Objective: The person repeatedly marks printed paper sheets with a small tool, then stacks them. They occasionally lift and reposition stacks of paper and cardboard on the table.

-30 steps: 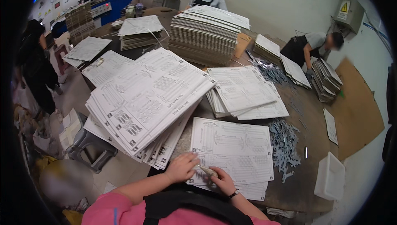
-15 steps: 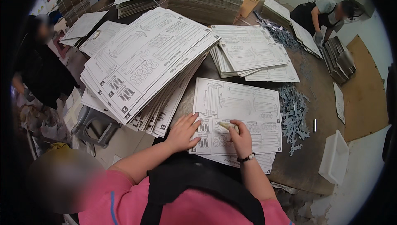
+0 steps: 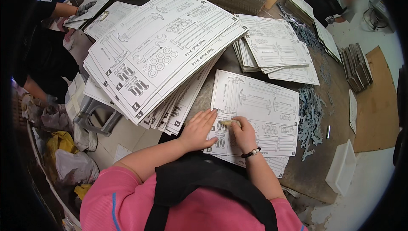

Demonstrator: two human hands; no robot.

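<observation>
In front of me lies a white printed board [image 3: 259,86] with line drawings of hammers, bolts and rings, on top of another such board. My left hand [image 3: 197,130] lies flat on its left edge, fingers stretched out. My right hand [image 3: 243,135] is closed on a short pale-yellow pointed tool [image 3: 228,122], whose kind I cannot make out. The tool's tip is over the bolt drawings near the left edge. Beside the board, to its right, is a heap of small grey metal wrenches [image 3: 312,116].
A tall, tilted stack of printed boards [image 3: 170,39] stands at left; a smaller stack [image 3: 276,46] lies beyond. At right are a metal cylinder [image 3: 328,132], a white plastic tray [image 3: 342,167] and a brown panel [image 3: 374,103]. Co-workers stand at far left [image 3: 46,52] and far right [image 3: 323,3].
My right hand has moved the tool leftward across the board, from the ring drawings to the bolts. The right co-worker has straightened up from a stack; the left one now touches a board.
</observation>
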